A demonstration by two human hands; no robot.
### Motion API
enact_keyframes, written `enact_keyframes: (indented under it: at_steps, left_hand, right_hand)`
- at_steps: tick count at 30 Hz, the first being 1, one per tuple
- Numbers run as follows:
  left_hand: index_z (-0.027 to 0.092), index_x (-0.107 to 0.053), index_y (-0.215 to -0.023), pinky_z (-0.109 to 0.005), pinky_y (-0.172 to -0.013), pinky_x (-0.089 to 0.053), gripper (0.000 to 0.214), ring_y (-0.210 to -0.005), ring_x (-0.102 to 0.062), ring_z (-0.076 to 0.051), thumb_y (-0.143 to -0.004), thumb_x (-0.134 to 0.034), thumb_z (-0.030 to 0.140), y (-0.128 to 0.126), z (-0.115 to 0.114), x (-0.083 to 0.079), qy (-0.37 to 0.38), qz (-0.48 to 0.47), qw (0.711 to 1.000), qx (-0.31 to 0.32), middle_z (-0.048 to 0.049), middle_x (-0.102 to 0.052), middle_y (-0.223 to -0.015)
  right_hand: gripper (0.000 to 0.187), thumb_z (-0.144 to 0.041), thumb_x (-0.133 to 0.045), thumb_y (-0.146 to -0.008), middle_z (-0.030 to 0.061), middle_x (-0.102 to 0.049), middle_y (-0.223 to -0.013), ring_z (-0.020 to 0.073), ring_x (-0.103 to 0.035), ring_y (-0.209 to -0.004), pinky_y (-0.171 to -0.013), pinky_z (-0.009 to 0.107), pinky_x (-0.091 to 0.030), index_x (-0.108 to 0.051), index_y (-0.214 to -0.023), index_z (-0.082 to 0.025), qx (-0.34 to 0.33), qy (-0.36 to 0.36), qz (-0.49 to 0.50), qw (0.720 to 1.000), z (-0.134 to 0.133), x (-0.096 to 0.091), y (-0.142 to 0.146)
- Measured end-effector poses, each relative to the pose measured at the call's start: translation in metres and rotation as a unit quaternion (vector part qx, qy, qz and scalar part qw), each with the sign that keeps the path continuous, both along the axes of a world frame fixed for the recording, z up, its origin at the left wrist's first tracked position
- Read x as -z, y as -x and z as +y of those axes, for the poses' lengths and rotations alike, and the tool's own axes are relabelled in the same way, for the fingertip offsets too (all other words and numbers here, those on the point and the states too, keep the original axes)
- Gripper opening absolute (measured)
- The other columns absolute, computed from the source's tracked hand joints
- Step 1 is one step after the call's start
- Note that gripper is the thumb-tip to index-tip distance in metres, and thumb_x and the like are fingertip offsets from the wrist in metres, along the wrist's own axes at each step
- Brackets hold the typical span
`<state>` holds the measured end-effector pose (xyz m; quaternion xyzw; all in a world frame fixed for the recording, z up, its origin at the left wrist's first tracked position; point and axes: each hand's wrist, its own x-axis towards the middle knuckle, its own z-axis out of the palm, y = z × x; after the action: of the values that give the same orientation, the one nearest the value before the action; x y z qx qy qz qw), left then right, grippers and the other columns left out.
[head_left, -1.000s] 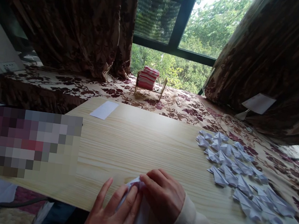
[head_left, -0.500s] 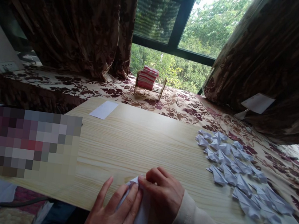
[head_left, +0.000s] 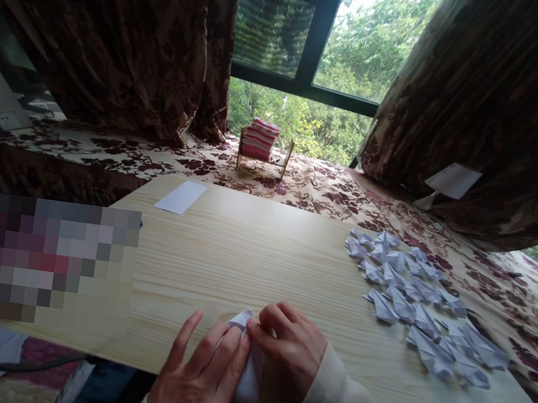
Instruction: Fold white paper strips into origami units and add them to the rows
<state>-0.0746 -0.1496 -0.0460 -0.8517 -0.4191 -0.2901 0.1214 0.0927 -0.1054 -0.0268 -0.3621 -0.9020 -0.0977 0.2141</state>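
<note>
At the table's near edge, both my hands are on a partly folded white sheet of paper (head_left: pixel 251 379). My left hand (head_left: pixel 202 371) presses its fingers over the paper's left part and holds it; the index finger is raised apart. My right hand (head_left: pixel 290 350) is closed, thumb and fingertips pinching the paper's upper edge beside the left fingertips. A small folded corner points up between the hands. The rest of the paper is largely hidden under the hands.
Several folded white paper pieces (head_left: pixel 403 292) lie in rows on the table's right side. A flat white paper rectangle (head_left: pixel 181 197) lies at the far left of the wooden table (head_left: pixel 242 251). Beyond it, striped cloths (head_left: pixel 260 139) sit on a small stand. Pixelation hides part of the left.
The view has shifted slightly, moving the scene leftward. Both hands stay on the paper, their fingers moving only a little at its upper fold.
</note>
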Motion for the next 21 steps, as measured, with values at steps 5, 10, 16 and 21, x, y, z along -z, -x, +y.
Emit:
enact_keyframes:
  at_steps: [5, 10, 16, 21]
  left_hand:
    - [0.013, -0.058, -0.107, -0.049, -0.104, -0.012, 0.042, -0.114, -0.042, -0.024, -0.079, -0.04, 0.038, -0.001, 0.008, 0.001, -0.061, 0.014, 0.998, 0.025, -0.0093, -0.06, -0.113]
    - [0.014, -0.059, -0.107, -0.052, -0.101, -0.019, 0.043, -0.11, -0.046, -0.027, -0.077, -0.044, 0.041, 0.002, 0.011, 0.006, -0.068, -0.008, 0.997, 0.037, -0.0107, -0.061, -0.11]
    - [0.014, -0.058, -0.108, -0.048, -0.103, -0.019, 0.042, -0.11, -0.048, -0.025, -0.075, -0.049, 0.039, 0.005, 0.011, 0.006, -0.057, -0.01, 0.997, 0.057, -0.011, -0.06, -0.113]
    - [0.011, -0.059, -0.105, -0.046, -0.104, -0.016, 0.037, -0.111, -0.047, -0.023, -0.076, -0.048, 0.031, 0.003, 0.009, -0.002, -0.043, 0.0, 0.997, 0.068, -0.0131, -0.06, -0.112]
  right_hand:
    - [0.014, -0.017, -0.056, -0.077, 0.0023, -0.055, -0.071, 0.014, -0.042, -0.062, -0.051, 0.025, -0.033, -0.061, -0.09, -0.019, -0.015, 0.009, 0.011, 1.0, 0.001, 0.0, -0.002]
    - [0.012, -0.017, -0.057, -0.076, 0.003, -0.055, -0.071, 0.0152, -0.043, -0.064, -0.053, 0.027, -0.033, -0.06, -0.087, -0.016, 0.001, 0.006, 0.016, 1.0, -0.004, 0.0, 0.003]
    - [0.01, -0.014, -0.059, -0.072, 0.0034, -0.055, -0.069, 0.0169, -0.044, -0.064, -0.053, 0.029, -0.029, -0.059, -0.083, -0.013, 0.024, -0.037, 0.001, 0.999, -0.009, 0.001, 0.009]
    - [0.012, -0.013, -0.055, -0.072, 0.003, -0.055, -0.068, 0.018, -0.045, -0.062, -0.049, 0.032, -0.027, -0.06, -0.083, -0.013, 0.055, -0.055, -0.028, 0.997, -0.011, 0.002, 0.018]
